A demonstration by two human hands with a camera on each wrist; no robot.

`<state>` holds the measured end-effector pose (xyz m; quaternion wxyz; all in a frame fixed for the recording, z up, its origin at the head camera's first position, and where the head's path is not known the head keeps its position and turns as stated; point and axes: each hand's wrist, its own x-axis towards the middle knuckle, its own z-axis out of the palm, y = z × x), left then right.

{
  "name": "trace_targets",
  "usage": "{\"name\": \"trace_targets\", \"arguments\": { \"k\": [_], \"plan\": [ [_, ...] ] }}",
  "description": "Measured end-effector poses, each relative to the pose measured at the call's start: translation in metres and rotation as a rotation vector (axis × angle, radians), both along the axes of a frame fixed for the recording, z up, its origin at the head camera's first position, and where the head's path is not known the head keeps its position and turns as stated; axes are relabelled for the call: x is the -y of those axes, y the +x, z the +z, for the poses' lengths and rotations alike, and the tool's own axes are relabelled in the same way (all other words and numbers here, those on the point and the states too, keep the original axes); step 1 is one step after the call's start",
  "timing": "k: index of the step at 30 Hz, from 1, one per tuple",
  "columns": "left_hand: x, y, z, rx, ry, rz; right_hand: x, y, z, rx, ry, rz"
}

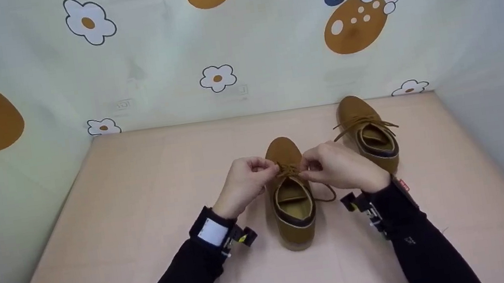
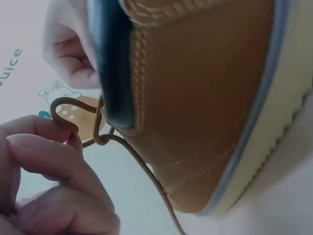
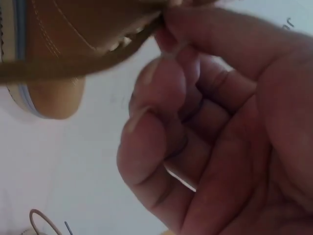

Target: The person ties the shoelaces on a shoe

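Observation:
A brown lace-up shoe (image 1: 283, 149) stands on the tabletop between both hands, its toe pointing away from me. My left hand (image 1: 247, 183) pinches a bent loop of the brown shoelace (image 2: 73, 101) between thumb and forefinger, beside the shoe's opening. On the other side, my right hand (image 1: 343, 166) holds the lace at its thumb tip, with the other fingers curled. A strand of that lace (image 3: 73, 71) crosses the right wrist view toward the thumb. Another lace end (image 1: 332, 194) curves out to the right of the shoe. The fingertips partly hide the crossing of the laces.
A matching brown shoe (image 1: 354, 108) with a tied bow stands behind my right hand, near the back edge. The pale pink tabletop (image 1: 143, 199) meets a white printed cloth (image 1: 148, 53) at the back and sides. Each wrist carries a strapped camera.

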<state>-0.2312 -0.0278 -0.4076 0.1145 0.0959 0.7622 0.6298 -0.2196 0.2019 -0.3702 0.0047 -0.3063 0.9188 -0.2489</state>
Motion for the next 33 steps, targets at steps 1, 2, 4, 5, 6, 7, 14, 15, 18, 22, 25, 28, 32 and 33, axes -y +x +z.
{"name": "trace_targets", "arguments": {
  "k": [1,2,4,5,6,7,14,15,18,22,25,28,32,33],
  "plan": [
    [0.0,0.0,0.0,-0.026,-0.027,0.004,-0.003,0.001,0.003,0.0,-0.003,-0.002],
    [0.0,0.001,0.0,-0.056,-0.055,0.007,-0.007,0.002,0.006,-0.001,-0.006,-0.014],
    [0.0,0.001,0.001,-0.124,-0.112,0.012,-0.013,0.003,0.012,-0.006,-0.019,-0.045],
    [0.0,0.001,0.001,-0.156,-0.137,0.017,-0.016,0.004,0.014,-0.004,-0.029,-0.06],
    [0.0,0.002,0.001,-0.182,-0.159,0.023,-0.017,0.004,0.016,-0.008,-0.038,-0.071],
    [-0.001,0.002,0.002,-0.207,-0.179,0.031,-0.018,0.004,0.017,-0.013,-0.052,-0.076],
    [-0.005,0.006,0.001,-0.39,-0.343,0.092,-0.006,-0.012,-0.004,0.04,-0.148,-0.008],
    [-0.006,0.006,0.001,-0.413,-0.36,0.095,-0.004,-0.014,-0.009,0.065,-0.158,0.005],
    [-0.007,0.007,0.001,-0.474,-0.391,0.098,0.001,-0.02,-0.02,0.121,-0.186,0.028],
    [-0.008,0.008,0.001,-0.531,-0.406,0.093,0.004,-0.024,-0.028,0.171,-0.247,0.011],
    [-0.008,0.008,0.002,-0.556,-0.41,0.088,0.005,-0.026,-0.031,0.225,-0.3,-0.01],
    [-0.008,0.009,0.002,-0.585,-0.417,0.087,0.006,-0.027,-0.032,0.256,-0.318,-0.007],
    [-0.008,0.01,0.002,-0.627,-0.414,0.083,0.006,-0.027,-0.031,0.216,-0.287,0.041],
    [-0.008,0.01,0.002,-0.636,-0.41,0.078,0.006,-0.027,-0.031,0.203,-0.28,0.054]
  ]
}}
